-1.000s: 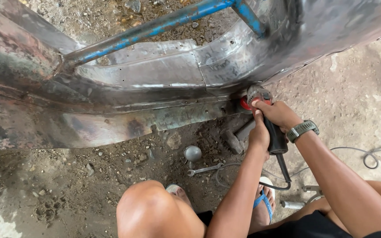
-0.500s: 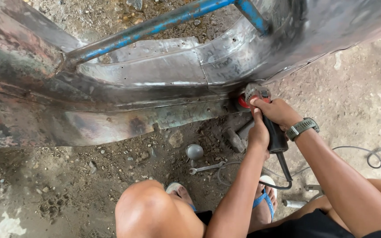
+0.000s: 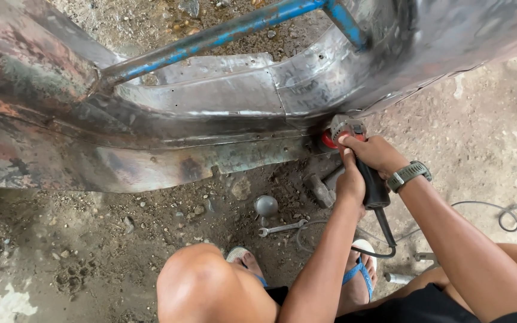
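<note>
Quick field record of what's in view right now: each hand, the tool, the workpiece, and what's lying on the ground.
right hand: grips the head of the angle grinder
left hand: wraps the grinder's black handle
grinder contact: disc end against the lower edge of the curved metal panel
brace: blue pipe across the panel
ground: hammer, wrench, round metal knob, power cord
wrist: grey watch on the right arm

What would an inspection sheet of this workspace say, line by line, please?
Surface: bare dirt ground with small stones.
Job's things: angle grinder pressed against the rusty metal body panel.
Clutter: hammer, wrench, round grey knob on the ground.
Hands: right hand on the grinder head; left hand on its black handle.
Cables: black cord from the grinder; grey cable lying looped.
Surroundings: blue pipe across the panel.
</note>
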